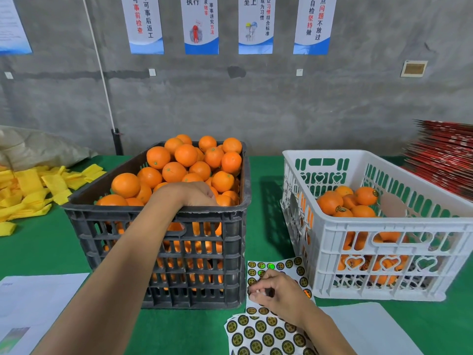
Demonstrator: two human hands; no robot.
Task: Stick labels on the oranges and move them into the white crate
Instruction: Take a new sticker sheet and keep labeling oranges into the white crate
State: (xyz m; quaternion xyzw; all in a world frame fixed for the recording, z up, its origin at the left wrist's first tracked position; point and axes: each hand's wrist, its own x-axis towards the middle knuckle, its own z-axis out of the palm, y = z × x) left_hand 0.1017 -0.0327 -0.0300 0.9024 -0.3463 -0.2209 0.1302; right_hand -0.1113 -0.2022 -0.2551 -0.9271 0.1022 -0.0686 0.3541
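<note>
Reaching over the black crate's point(163, 242) near rim, the left hand point(197, 194) is curling onto the piled oranges point(179, 165); its grip is hidden. The right hand point(275, 290) is pinching a label point(256, 291) off the sheet point(289, 265). Just beyond it, the white crate point(384, 254) is holding labelled oranges point(345, 201).

A green cloth point(38, 242) covers the table. Bright orange oranges point(176, 162) heap in a dark grey slatted crate point(163, 242); the white crate point(384, 242) has heart-shaped cut-outs. The label sheets point(266, 331) are white with round black-and-gold stickers, a few shimmering green, perhaps holographic. Yellow foam sleeves point(30, 190) lie left; a red stack point(445, 155) sits right.
</note>
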